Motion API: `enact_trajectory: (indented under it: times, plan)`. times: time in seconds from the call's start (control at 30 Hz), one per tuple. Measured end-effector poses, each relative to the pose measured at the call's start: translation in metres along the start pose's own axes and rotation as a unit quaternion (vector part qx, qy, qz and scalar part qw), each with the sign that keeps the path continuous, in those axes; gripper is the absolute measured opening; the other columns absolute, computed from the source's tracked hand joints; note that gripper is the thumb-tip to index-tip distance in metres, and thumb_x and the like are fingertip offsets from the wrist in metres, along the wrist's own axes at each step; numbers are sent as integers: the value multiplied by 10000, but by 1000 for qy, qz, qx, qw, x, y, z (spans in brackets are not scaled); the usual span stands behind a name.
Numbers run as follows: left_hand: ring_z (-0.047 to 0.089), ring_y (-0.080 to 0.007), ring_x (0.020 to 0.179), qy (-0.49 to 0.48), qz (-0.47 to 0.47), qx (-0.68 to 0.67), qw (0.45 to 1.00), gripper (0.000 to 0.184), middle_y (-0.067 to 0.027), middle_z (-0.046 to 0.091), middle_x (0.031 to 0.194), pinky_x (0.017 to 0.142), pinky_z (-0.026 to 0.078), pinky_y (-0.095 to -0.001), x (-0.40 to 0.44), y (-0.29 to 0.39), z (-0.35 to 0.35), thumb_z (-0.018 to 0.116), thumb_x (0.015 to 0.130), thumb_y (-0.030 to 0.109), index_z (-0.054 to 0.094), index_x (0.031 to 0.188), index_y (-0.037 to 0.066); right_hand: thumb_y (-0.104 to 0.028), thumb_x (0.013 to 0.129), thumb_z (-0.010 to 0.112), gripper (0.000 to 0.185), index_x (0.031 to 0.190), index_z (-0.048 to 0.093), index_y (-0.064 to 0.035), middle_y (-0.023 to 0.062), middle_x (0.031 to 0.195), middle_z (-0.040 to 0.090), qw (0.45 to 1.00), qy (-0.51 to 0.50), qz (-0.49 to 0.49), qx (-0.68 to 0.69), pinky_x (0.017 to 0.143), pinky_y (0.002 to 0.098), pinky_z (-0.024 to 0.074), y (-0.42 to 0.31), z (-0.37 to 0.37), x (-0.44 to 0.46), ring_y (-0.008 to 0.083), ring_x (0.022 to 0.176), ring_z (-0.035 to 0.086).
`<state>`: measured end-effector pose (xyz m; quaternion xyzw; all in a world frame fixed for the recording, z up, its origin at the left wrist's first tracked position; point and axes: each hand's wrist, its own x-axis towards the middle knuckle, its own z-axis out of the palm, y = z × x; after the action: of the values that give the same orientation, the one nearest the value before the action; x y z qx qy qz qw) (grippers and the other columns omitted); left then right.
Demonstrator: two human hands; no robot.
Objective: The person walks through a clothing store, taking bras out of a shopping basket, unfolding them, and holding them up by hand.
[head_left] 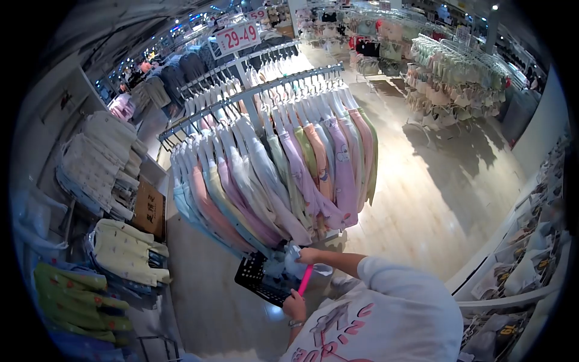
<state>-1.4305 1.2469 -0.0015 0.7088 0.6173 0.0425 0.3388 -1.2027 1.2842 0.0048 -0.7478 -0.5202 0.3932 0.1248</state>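
My left hand [294,306], with a band on its wrist, is closed at the lower end of a pink handle [306,280]. The handle belongs to a black shopping basket [250,279] with a perforated wall, tilted in front of my body. Pale bluish-white, partly see-through items [278,265] fill the basket; their kind is unclear. At the handle's upper end, my right hand [309,256] is closed by a whitish piece. Whether it grips that piece, the handle or both cannot be made out.
A rack of pastel hanging clothes [301,157] stands just beyond the basket. Shelves with displayed tops [123,250] and a brown carton [149,208] line the left. Underwear racks [452,78] stand at the far right, a display shelf [512,277] nearer. A price sign [238,37] tops the rack.
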Motion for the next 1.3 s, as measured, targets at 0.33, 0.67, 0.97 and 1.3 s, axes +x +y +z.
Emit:
enact_trajectory:
  times: [0.33,0.67,0.97,1.3]
  plan:
    - [621,-302,597,-76,50,43,995,579,-90,615,550,614,482,-400,-34,19,-30,346,896,448,674,608,67,-484,830,507,565,858,630,67,232,810,623,998,-35,45,6,726,423,466,9,6,-48,350,771,616]
    - [578,-150,752,-430,18,-178,885,457,-106,648,840,696,458,-312,-2,-35,9,434,921,402,641,914,-5,-521,838,497,597,827,632,61,211,792,635,989,-105,83,62,689,411,474,20,34,-93,330,730,624]
    - [552,-155,660,-400,-23,-132,907,483,-70,610,758,639,459,-285,31,-39,33,439,909,455,580,1052,16,-500,843,515,595,739,590,81,239,661,595,978,169,-75,91,622,432,467,39,83,-95,377,637,597]
    - [511,-188,1024,-446,-126,-426,777,548,-52,552,1116,938,378,-400,16,-9,22,487,875,516,462,1230,99,-333,842,620,421,896,585,83,99,759,607,875,250,67,410,658,304,457,-32,-18,-121,135,700,551]
